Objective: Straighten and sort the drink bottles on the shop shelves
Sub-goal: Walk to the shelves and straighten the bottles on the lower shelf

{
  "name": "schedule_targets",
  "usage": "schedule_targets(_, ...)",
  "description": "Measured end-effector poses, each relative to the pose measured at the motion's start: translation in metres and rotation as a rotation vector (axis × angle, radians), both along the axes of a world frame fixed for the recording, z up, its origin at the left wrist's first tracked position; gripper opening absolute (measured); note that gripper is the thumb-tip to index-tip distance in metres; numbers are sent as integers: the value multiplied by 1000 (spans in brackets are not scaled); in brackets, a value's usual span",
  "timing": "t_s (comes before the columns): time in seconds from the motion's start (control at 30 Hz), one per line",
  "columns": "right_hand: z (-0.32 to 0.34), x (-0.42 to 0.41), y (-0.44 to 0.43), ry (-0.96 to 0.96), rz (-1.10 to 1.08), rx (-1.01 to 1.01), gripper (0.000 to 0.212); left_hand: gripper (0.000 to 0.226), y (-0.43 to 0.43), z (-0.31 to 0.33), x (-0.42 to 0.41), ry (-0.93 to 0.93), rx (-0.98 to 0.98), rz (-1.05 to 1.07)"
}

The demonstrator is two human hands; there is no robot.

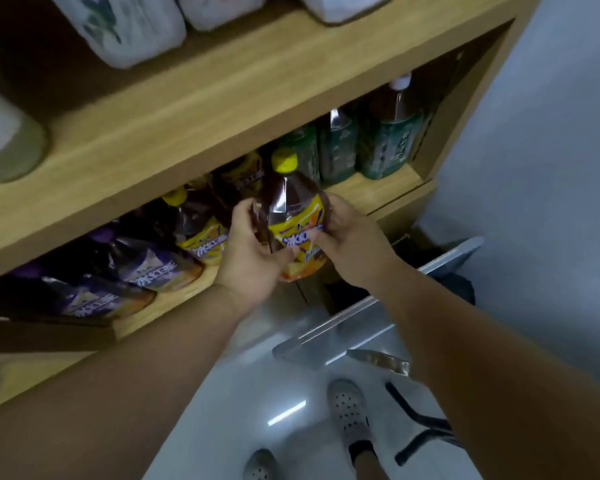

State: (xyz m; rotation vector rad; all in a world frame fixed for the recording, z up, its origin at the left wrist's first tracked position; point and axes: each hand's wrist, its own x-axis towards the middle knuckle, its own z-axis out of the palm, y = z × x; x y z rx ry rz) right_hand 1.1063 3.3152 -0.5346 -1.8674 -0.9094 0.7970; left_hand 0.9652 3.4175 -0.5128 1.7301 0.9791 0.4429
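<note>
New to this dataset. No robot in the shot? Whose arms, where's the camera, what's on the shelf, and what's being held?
No machine here: a person works bare-handed, so the grip is just their hands. The one picture comes from a wide-angle camera on their head, looking forward and down past both arms. The left hand and right hand both hold one yellow-capped bottle of dark drink at the front of a wooden shelf. On that shelf are purple-label bottles at the left, yellow-label bottles next, and green-label bottles at the right end. White packs sit on the shelf above.

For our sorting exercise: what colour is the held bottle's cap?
The cap is yellow; head view shows it best.
</note>
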Motion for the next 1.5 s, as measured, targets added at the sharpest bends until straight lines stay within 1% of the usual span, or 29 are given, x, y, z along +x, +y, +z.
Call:
schedule_targets(0.13,-17,4,21,-44,-2,5,71,78,15,-25,3,104,151,44)
schedule_targets(0.23,-28,-4,25,-14,-29,28,77,71,11,-35,1,142,286,59)
schedule_targets(0.3,-34,-10,29,-9,-52,27,74,72,7,-34,-1,201,338,97)
schedule_targets(0.37,-35,-15,34,-62,-46,3,68,67,6,-30,-5,282,358,173)
schedule_targets(0.43,-34,-18,37,-111,-17,-27,66,57,6,-23,-8,336,346,230)
schedule_targets(0.5,-35,-19,40,-143,7,-50,68,52,5,-14,-10,343,355,253)
schedule_targets(0.57,-37,-18,46,-176,18,-72,68,46,6,-9,-9,313,360,275)
schedule_targets(0.63,-38,-17,52,-199,7,-68,66,34,8,-8,-8,260,344,288)
schedule_targets(0.73,-35,-17,60,-199,-15,-48,59,39,6,-13,-10,177,286,293)
schedule_targets(0.8,-32,-16,67,-184,-20,-79,50,46,3,-17,-14,115,230,282)
schedule_targets(0.87,-29,-16,75,-159,-25,-136,39,53,2,-20,-18,114,207,230)
schedule_targets(0.93,-27,-16,84,-141,-34,-183,35,58,5,-20,-18,147,191,173)
schedule_targets(1.07,-18,-16,93,-117,-7,-260,40,66,11,-8,-13,229,81,98)
schedule_targets(1.1,-14,-16,92,-111,6,-281,41,65,12,-6,-13,240,53,93)
schedule_targets(1.17,-2,-15,85,-100,19,-304,46,51,13,3,-17,274,29,84)
schedule_targets(1.23,15,-15,71,-106,17,-307,53,38,12,15,-23,302,57,58)
schedule_targets(1.3,38,-18,53,-117,27,-307,60,29,9,32,-30,298,81,57)
schedule_targets(1.4,75,-25,27,-153,46,-307,64,31,3,67,-45,296,124,82)
schedule_targets(1.5,124,-35,2,-180,40,-302,61,30,-2,109,-62,275,159,15)
